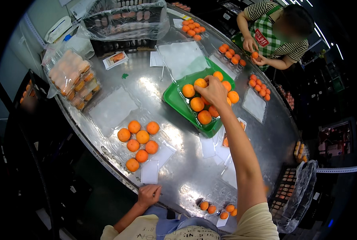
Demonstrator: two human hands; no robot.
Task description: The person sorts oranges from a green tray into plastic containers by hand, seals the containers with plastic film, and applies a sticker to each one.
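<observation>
My right hand (214,93) reaches over a clear plastic tray set on a green basket (172,96), its fingers closed round an orange (201,83). More oranges fill the tray around it, among them a large orange (204,117) at the near corner. By the table's near edge, my left hand (148,195) rests with curled fingers; whether it holds anything is hidden. In front of it, an open clear clamshell (114,106) carries several oranges (142,137) in its near half and a white pad in its lid.
Stacked clamshells of fruit (72,80) stand at the left of the metal table (178,168). A plastic-lined black crate (124,24) sits at the far left, another crate (286,188) at the right. White cards (150,172) lie about. Across the table, a person (272,36) holds one fruit.
</observation>
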